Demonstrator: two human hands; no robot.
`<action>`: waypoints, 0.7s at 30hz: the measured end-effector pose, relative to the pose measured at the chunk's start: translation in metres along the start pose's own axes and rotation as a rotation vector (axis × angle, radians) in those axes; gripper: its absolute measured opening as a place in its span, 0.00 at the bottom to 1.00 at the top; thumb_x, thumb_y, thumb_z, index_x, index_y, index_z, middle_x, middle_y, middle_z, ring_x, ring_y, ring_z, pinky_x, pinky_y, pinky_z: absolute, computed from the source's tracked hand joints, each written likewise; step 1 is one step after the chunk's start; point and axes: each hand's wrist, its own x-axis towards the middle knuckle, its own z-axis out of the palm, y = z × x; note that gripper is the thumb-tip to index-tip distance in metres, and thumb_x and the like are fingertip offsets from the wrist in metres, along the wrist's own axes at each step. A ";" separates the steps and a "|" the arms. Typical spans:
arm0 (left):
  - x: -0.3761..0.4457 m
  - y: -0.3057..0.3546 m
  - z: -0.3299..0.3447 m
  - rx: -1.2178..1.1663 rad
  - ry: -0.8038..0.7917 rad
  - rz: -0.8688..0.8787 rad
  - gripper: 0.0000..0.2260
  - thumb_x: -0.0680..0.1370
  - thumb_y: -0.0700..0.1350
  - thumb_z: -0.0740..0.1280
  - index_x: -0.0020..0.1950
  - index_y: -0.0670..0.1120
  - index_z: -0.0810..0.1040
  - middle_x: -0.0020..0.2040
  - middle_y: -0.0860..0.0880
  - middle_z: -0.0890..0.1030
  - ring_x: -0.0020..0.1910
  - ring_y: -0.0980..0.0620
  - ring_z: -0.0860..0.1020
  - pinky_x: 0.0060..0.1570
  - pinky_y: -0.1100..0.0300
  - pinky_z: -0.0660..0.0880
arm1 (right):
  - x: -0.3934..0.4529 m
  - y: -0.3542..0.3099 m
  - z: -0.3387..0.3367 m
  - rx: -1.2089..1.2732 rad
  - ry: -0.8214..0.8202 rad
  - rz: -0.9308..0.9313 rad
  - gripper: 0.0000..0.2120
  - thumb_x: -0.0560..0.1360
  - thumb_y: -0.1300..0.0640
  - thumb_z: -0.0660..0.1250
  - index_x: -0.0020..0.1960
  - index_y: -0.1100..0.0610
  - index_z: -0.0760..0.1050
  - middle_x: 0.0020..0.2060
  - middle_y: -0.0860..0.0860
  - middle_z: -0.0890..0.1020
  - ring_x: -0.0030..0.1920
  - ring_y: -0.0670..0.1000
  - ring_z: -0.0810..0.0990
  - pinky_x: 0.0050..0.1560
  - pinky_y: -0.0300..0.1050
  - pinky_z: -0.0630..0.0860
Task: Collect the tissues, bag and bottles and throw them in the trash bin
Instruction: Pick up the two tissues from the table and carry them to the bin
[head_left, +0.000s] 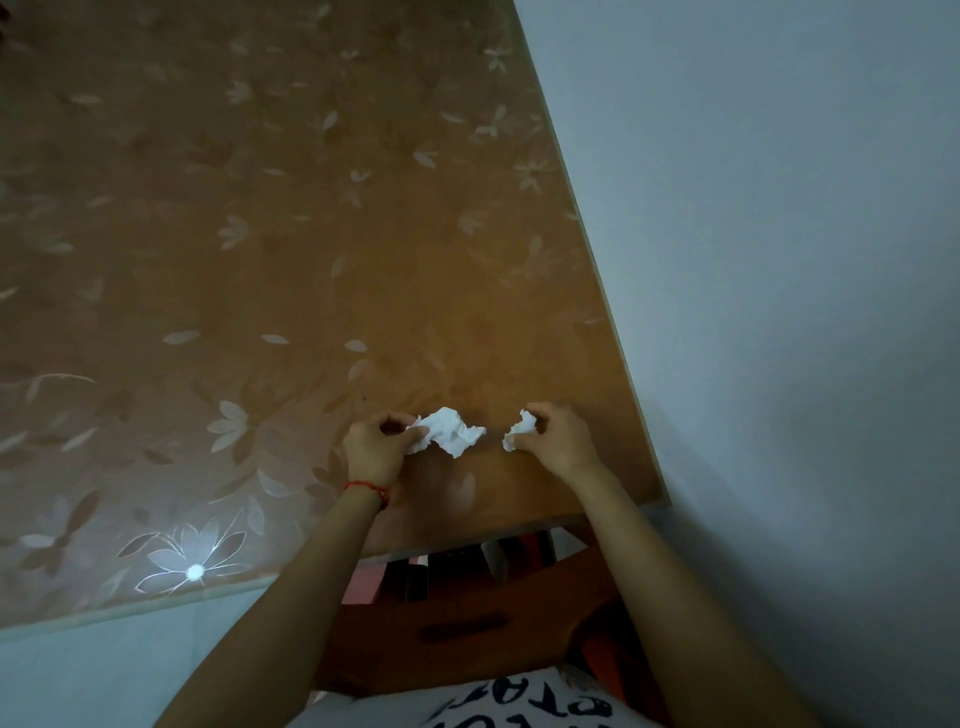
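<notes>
Two crumpled white tissues lie near the front right corner of the table (260, 260), which has a brown floral cover. My left hand (376, 447), with a red thread at the wrist, pinches the larger tissue (449, 431) at its left end. My right hand (558, 436) is closed on the smaller tissue (521, 428), which sticks out past my fingers. The two tissues are a short gap apart. No bag, bottle or trash bin is in view.
A pale wall (779, 260) runs along the table's right edge. Below the front edge sits a wooden chair back (457, 623) with a slot handle, and dark items on a shelf under the tabletop (467, 566). Pale floor (104, 665) shows at lower left.
</notes>
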 end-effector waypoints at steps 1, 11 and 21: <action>0.001 -0.001 -0.004 0.009 0.016 0.000 0.08 0.66 0.38 0.75 0.34 0.49 0.79 0.35 0.51 0.79 0.35 0.58 0.77 0.34 0.72 0.72 | 0.001 -0.001 0.003 -0.002 0.029 0.002 0.28 0.64 0.54 0.75 0.62 0.58 0.73 0.58 0.56 0.75 0.56 0.53 0.75 0.51 0.43 0.70; 0.001 -0.013 -0.024 -0.009 0.051 -0.021 0.06 0.66 0.37 0.75 0.36 0.44 0.79 0.35 0.48 0.79 0.37 0.50 0.77 0.35 0.68 0.73 | 0.007 -0.002 0.025 0.056 0.154 0.008 0.12 0.66 0.61 0.74 0.47 0.63 0.79 0.47 0.57 0.82 0.48 0.55 0.80 0.46 0.46 0.76; -0.003 -0.011 -0.036 -0.040 0.067 -0.006 0.07 0.66 0.36 0.74 0.35 0.46 0.79 0.34 0.49 0.79 0.34 0.51 0.77 0.36 0.65 0.75 | 0.001 -0.011 0.025 0.299 0.142 0.102 0.07 0.69 0.60 0.72 0.46 0.60 0.80 0.43 0.55 0.83 0.41 0.49 0.79 0.40 0.39 0.74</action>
